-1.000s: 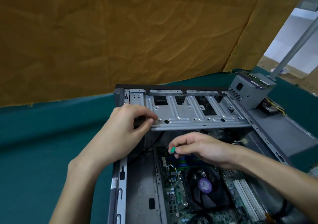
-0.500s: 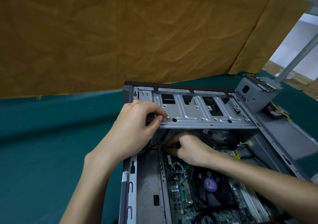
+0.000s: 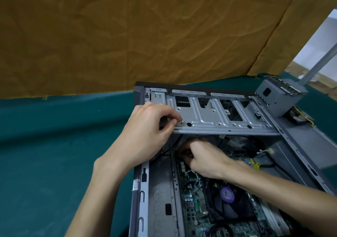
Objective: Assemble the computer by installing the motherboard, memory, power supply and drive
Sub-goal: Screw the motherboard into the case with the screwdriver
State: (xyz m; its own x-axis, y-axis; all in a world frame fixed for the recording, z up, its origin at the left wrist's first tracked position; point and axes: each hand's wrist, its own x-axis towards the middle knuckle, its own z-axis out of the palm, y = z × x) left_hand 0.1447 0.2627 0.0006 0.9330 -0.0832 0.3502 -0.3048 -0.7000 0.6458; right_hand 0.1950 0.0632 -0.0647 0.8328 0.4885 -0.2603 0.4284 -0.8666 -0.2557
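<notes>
The left hand (image 3: pixel 145 127) is gripping the near left corner of the hinged silver sheet-metal drive cage (image 3: pixel 215 114), thumb and fingers curled round its edge, propping it tilted up over the open grey steel computer case (image 3: pixel 144 196). The right hand (image 3: pixel 202 160) is reaching under that raised cage, fingers curled and pinching something small at the far left corner of the green motherboard (image 3: pixel 193 207); what it is pinching is mostly hidden by the fingers, though it looks like a small plug or connector.

The motherboard is lying flat in the case floor, its long axis running from the person toward the cage, with the black round cooler fan (image 3: pixel 228 204) sitting just behind the right wrist. The connection point is lying directly beneath the right fingertips, below and slightly nearer than the left hand, so the right hand is clearly the one placed to press straight down there while the left is keeping clearance.

The boxy grey metal power supply (image 3: pixel 279 96) is sitting outside, on the case's far right corner, not yet installed. The case is resting on a teal cloth-covered worktop (image 3: pixel 54 145).
</notes>
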